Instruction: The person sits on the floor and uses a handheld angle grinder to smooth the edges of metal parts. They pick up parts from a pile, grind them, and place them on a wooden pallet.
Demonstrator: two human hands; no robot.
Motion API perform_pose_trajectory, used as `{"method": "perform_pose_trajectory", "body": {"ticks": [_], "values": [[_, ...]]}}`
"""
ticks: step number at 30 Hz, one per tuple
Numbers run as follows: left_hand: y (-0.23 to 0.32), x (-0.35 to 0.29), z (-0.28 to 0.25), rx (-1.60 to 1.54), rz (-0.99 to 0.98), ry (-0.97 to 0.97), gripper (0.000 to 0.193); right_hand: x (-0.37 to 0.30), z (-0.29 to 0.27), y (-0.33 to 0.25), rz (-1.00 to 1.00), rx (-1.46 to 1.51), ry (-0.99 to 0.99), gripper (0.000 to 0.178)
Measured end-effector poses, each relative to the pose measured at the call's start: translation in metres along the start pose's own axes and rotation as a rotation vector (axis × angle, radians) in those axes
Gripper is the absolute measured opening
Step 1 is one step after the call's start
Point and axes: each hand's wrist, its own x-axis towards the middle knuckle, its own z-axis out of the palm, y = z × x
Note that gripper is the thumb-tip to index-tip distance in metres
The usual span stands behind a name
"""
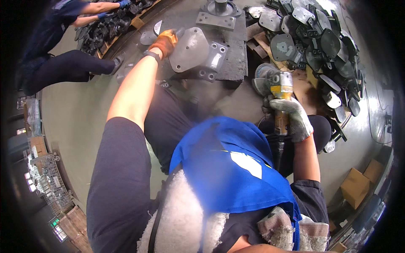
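Note:
My left hand (166, 43), in an orange glove, grips the left edge of a flat grey metal plate (190, 51) with rounded corners and small holes. The plate is tilted over the near side of a dark metal work table (234, 55). Attached or close to its right side is a smaller bracket (216, 55) with bolt holes; the join is unclear. My right hand (295, 117), in a whitish glove, is wrapped round the body of a yellow and grey angle grinder (282, 90). The grinder's disc (263, 75) stands to the right of the table, apart from the plate.
A large pile of similar metal plates (303, 38) rises at the right. On the table's far side sits a round-based metal part (219, 8). Far left, another person (63, 46) in blue gloves handles dark parts (109, 31). Cardboard boxes (355, 187) stand low right.

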Motion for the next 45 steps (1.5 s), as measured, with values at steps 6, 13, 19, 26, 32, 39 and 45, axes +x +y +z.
{"method": "perform_pose_trajectory", "body": {"ticks": [6,13,19,26,32,39,45], "values": [[-0.021,-0.025,-0.02,0.156,0.083,0.071,0.035,0.024,0.06,-0.034,-0.051,-0.213,-0.103,0.029],[0.022,-0.029,-0.068,0.226,-0.226,0.041,0.042,0.078,0.105,-0.073,-0.076,-0.47,-0.129,0.027],[-0.023,-0.023,-0.063,0.091,-0.354,0.209,0.05,0.101,0.142,-0.062,0.107,-0.584,-0.189,0.031],[-0.011,-0.03,-0.066,0.097,-0.294,0.245,0.045,0.127,0.156,-0.055,0.13,-0.68,-0.209,0.029],[0.016,-0.045,-0.091,-0.27,-0.434,0.108,0.025,0.13,0.17,-0.06,0.18,-0.693,-0.166,0.028],[-0.098,0.007,-0.011,0.377,-0.14,0.3,0.026,0.136,0.176,-0.059,0.173,-0.693,-0.188,0.024],[-0.08,0.004,-0.017,0.375,-0.057,0.301,0.026,0.142,0.16,-0.055,0.168,-0.699,-0.183,0.026]]}}
